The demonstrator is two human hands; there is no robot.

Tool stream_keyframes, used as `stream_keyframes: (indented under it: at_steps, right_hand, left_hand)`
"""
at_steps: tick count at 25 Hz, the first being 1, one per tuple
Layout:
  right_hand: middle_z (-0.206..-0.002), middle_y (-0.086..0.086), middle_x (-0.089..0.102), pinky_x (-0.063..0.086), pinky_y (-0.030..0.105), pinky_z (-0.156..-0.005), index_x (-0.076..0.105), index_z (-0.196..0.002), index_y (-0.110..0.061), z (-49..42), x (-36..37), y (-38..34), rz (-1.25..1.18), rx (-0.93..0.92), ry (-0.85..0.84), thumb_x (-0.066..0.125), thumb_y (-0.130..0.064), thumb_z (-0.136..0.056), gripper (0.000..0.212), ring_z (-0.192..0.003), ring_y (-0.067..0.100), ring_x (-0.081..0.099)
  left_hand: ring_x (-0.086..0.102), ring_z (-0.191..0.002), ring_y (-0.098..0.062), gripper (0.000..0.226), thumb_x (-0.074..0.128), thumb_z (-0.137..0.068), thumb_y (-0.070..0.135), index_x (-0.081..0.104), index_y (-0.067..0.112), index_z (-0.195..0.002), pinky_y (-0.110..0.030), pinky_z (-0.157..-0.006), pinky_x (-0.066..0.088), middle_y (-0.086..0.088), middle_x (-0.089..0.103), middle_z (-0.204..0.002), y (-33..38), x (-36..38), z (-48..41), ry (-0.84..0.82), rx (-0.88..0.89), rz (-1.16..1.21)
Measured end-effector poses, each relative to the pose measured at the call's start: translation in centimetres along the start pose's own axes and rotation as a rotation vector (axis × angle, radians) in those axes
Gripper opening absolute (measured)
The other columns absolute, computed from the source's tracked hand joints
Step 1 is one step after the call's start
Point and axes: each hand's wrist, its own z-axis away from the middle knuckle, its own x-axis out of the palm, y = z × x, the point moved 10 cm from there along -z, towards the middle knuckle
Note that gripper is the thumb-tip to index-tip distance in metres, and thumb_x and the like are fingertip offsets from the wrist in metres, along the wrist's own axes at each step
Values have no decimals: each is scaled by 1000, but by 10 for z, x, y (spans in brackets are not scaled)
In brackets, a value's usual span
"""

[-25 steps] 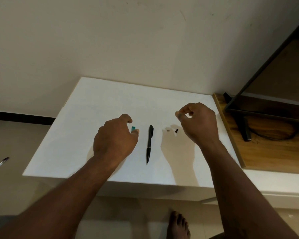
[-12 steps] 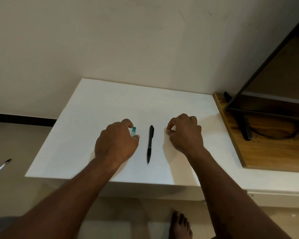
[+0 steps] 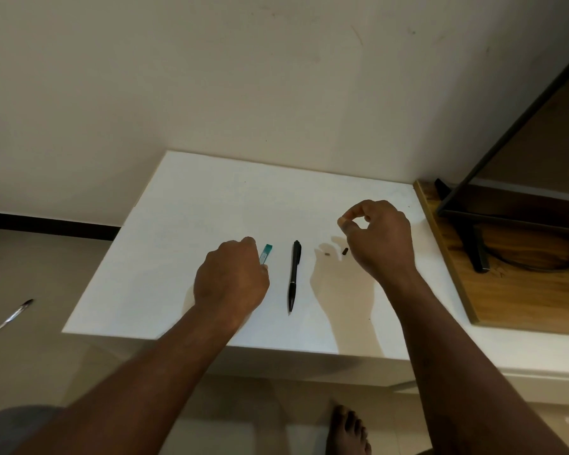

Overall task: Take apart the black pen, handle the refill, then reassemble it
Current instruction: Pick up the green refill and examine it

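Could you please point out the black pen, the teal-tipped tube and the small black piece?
black pen (image 3: 294, 277): head view, middle of its barrel.
teal-tipped tube (image 3: 265, 253): head view, just below the teal end.
small black piece (image 3: 345, 251): head view, its centre.

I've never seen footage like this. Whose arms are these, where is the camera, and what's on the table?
No machine: these are a person's two bare arms, filmed by a camera worn on their head, looking forward and down. On the white table lies a black pen, between the hands. The left hand grips a small stick with a teal end. The right hand hovers above the table, thumb and forefinger pinched; whether they hold anything is too small to tell. Near it lie a black bit and a grey bit.
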Motion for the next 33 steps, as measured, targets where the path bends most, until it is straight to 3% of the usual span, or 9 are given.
stream_keyframes:
  at_steps: [4,7,12,17,22,27,30,33]
  right_hand:
    - [-116,-2,73,47,37,-90,69,-88,-33,6,6,-8,-38,-19,-31,74,-35,-94,8,-123,26,61]
    - [-111,-5,73,45,33,-87,68,-87,-34,9,17,-19,-44,-58,-66,74,-37,-94,10,-119,23,62]
    - [-104,-10,74,36,11,-76,71,-87,-32,13,23,-28,-89,-115,-109,75,-35,-93,8,-104,11,64]
    - [-90,-14,75,56,30,-80,73,-91,-26,13,25,-30,-150,-100,-143,76,-37,-94,12,-89,6,68]
    - [-79,-9,79,54,24,-68,76,-87,-27,20,36,-34,-305,13,-261,70,-58,-94,33,-76,5,75]
    - [-85,-4,81,55,28,-76,81,-95,-21,25,41,-42,-535,42,-361,74,-28,-98,10,-75,12,77]
    - [-89,0,82,56,26,-75,81,-100,-21,26,40,-44,-621,52,-380,76,-21,-96,6,-80,15,78]
    - [-84,-3,81,53,22,-71,81,-92,-18,28,37,-43,-682,73,-345,78,-19,-93,3,-76,6,74]
  left_hand:
    - [51,-56,-13,21,62,-92,34,58,18,-78,-25,-49,36,5,54,-68,2,-2,-1,-10,15,-106]
    - [41,-49,-11,32,63,-85,35,44,23,-62,-24,-45,25,6,48,-59,2,-4,-1,-16,34,-210]
    - [48,-48,-12,27,63,-81,36,53,21,-61,-23,-46,29,5,54,-56,-2,-9,-3,-13,19,-195]
    - [63,-57,-9,12,67,-85,36,68,26,-79,-24,-52,48,11,70,-69,14,-28,-3,108,135,190]
    - [64,-60,-9,9,69,-94,33,67,25,-97,-24,-58,49,9,77,-93,33,-37,5,213,316,295]
    - [63,-63,-9,30,73,-92,40,64,26,-117,-17,-62,46,13,71,-95,37,-37,6,254,353,313]
    - [64,-65,-6,20,71,-91,48,69,31,-101,-27,-62,55,20,65,-82,31,-36,2,220,286,361]
    - [69,-67,-9,16,74,-89,46,70,31,-85,-35,-66,59,18,69,-77,24,-28,-3,126,205,492]
